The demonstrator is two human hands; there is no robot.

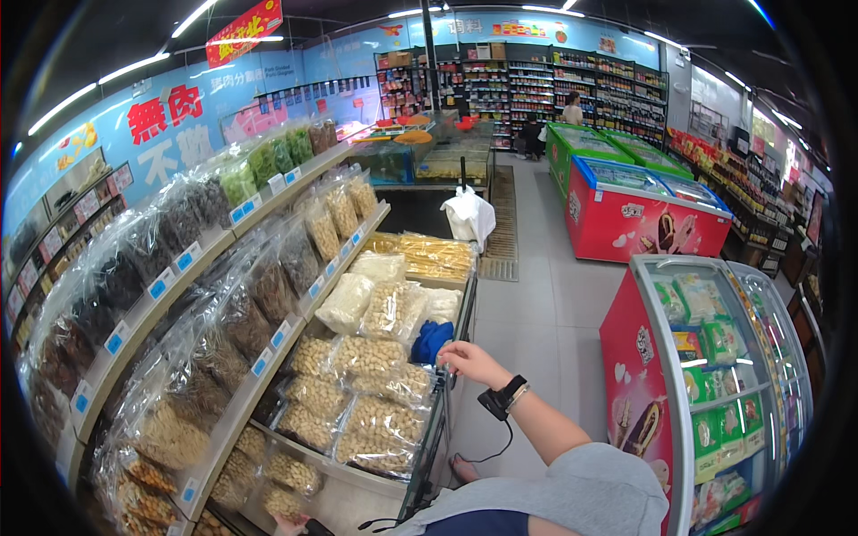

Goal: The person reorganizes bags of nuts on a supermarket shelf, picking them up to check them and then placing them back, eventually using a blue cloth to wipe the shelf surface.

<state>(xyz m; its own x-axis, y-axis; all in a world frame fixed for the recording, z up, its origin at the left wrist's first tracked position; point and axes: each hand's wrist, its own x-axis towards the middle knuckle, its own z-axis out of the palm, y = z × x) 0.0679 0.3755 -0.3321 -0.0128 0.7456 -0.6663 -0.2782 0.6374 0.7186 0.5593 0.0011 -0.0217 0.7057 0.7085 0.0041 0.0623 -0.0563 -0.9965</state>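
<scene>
My right hand (472, 363) reaches over the bin's right edge with its fingers curled. Its fingertips are right beside a bunched blue cloth (432, 342); whether they touch or pinch it is unclear. A black band with a small box and cable is on that wrist. At the bottom edge, my left hand (291, 524) is partly cut off, its fingers on the lower end of a clear bag of pale dried food (284, 504). More such bags (381, 434) lie stacked in the display bin (355, 474). Behind them are bags of white dried food (345, 303) and yellow sticks (429, 254).
Tiered shelves (301, 303) of bagged dried goods slope up on my left. A glass-topped freezer (649, 375) stands to my right, with another red freezer (643, 221) beyond. A white plastic bag (469, 216) hangs past the bin. Two people (572, 110) are far down the tiled aisle (529, 308).
</scene>
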